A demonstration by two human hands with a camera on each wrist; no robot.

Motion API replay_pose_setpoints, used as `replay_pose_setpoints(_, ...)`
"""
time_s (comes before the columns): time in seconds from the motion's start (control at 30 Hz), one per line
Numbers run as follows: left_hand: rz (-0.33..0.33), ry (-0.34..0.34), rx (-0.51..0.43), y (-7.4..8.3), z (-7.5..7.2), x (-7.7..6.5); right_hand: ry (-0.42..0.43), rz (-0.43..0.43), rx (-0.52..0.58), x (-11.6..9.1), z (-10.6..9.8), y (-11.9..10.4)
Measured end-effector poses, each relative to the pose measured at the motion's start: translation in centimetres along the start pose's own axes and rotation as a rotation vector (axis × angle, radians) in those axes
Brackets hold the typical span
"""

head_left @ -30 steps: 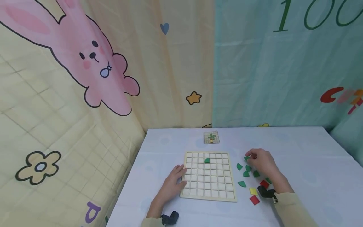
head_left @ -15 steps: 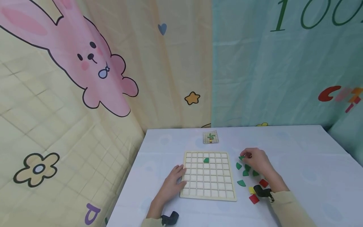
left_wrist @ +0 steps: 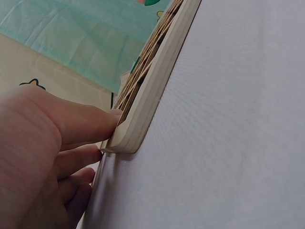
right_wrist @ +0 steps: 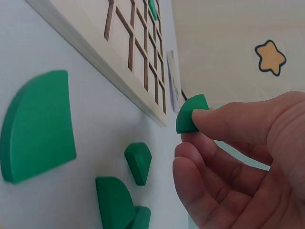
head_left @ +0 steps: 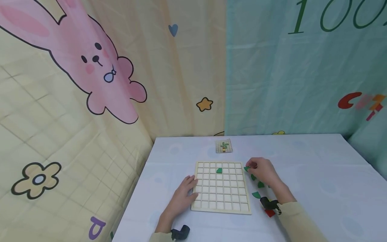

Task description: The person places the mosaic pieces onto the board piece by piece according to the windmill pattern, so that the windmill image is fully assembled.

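Note:
A wooden grid board (head_left: 222, 212) of pale square cells lies on the table, a green quarter-circle block (head_left: 219, 170) set in one of its upper cells. My left hand (head_left: 181, 195) rests at the board's left edge, relaxed fingers and thumb touching the frame. Between thumb and fingertips, my right hand (head_left: 263, 171) pinches another green quarter-circle block (right_wrist: 191, 114), held just off the board's upper right edge. Loose green blocks (right_wrist: 40, 126) lie on the cloth under and beside that hand; the right wrist and sleeve hide part of the pile.
Beyond the board lies a small pattern card (head_left: 224, 146) with a gridded picture. A red square block (head_left: 269, 213) shows partly under the right wrist's black camera (head_left: 267, 203). Printed curtains (head_left: 187, 67) hang behind the table (head_left: 317, 161).
My right hand has moved left with the green quarter-circle block, from above the loose pile to the board's upper right edge. The left hand has stayed on the board's edge.

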State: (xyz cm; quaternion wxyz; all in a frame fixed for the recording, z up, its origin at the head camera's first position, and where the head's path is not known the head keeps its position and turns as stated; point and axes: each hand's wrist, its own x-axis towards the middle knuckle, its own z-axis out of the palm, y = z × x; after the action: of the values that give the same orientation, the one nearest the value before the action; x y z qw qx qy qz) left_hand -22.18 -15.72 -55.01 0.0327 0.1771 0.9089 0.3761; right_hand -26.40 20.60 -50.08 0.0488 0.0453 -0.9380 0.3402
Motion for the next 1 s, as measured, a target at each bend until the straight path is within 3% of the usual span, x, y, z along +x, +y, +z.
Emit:
replay_pose_setpoints(0.3, 0.015, 0.005, 0.010, -0.1, 0.0, 0.1, -0.030, -0.046, 0.058, 0.2, 1.5, -1.3)
replay_pose_setpoints(1.0, 0.009, 0.011, -0.003, 0.3, -0.1, 0.0, -0.081, -0.044, 0.115, 0.7, 4.1, -4.2)
